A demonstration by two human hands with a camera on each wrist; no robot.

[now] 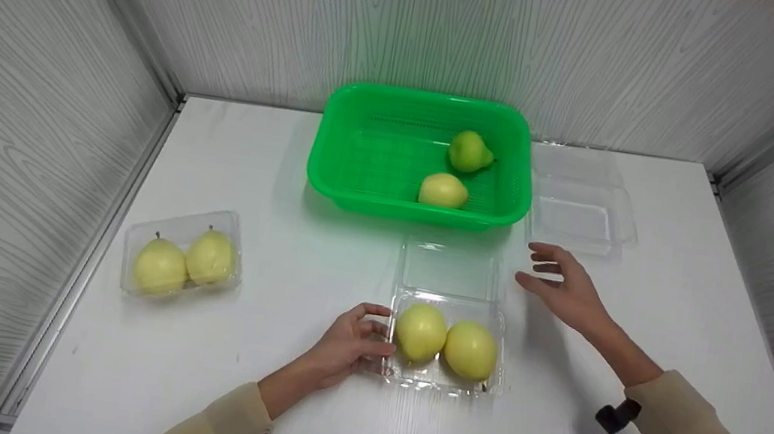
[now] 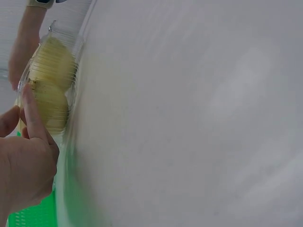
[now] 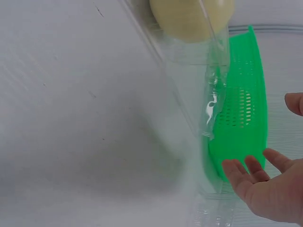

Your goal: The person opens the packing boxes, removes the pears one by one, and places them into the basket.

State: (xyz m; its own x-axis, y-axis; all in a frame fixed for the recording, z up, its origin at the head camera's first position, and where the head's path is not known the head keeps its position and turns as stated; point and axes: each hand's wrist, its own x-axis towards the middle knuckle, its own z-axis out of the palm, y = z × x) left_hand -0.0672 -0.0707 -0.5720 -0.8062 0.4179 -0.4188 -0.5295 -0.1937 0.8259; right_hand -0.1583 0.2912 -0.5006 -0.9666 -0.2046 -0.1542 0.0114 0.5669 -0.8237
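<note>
A clear plastic clamshell box (image 1: 452, 268) lies with its lid folded back, holding a pear (image 1: 420, 334) and a second pear (image 1: 471, 351) side by side. My left hand (image 1: 349, 348) touches the box's left side, thumb lying along the edge and fingers loosely bent beside it. In the left wrist view, the thumb (image 2: 32, 113) shows against the box wall. Beyond the box, my right hand (image 1: 563, 287) hovers to the right with parted fingers and nothing in it. The right wrist view shows these fingers (image 3: 236, 175) in front of the green basket (image 3: 241, 109).
At the back, the green basket (image 1: 414, 212) contains a green pear (image 1: 468, 151) and a yellow pear (image 1: 444, 191). An open clear clamshell box (image 1: 571, 224) stands right of it. Far left, another clear box (image 1: 140, 235) encloses two pears. Walls border the white table (image 1: 179, 400).
</note>
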